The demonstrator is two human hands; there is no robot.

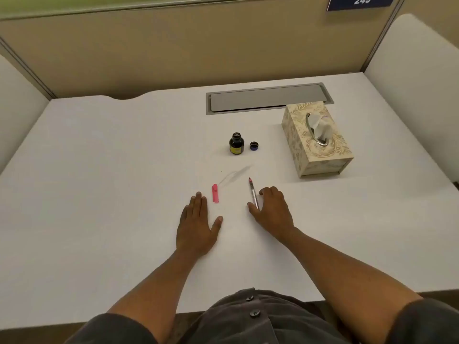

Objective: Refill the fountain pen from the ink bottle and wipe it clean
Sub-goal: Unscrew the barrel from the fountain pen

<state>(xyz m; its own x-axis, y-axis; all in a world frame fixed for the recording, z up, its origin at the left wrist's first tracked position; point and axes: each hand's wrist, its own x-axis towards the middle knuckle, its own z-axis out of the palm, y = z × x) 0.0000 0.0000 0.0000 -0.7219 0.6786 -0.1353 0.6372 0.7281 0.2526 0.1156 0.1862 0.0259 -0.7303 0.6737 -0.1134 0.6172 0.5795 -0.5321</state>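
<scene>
White desk (99, 170), fountain pen (253, 194) lengthwise, nib away, against right hand (272, 211).

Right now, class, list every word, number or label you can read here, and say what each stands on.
"249": white digits on the blue sign at the partition's top right corner.
Ink bottle: its yellow label is too small to read.
Tissue box: pattern only, no text.

ink bottle (236, 143) label unreadable, sign (360, 2) cropped at top edge
</scene>
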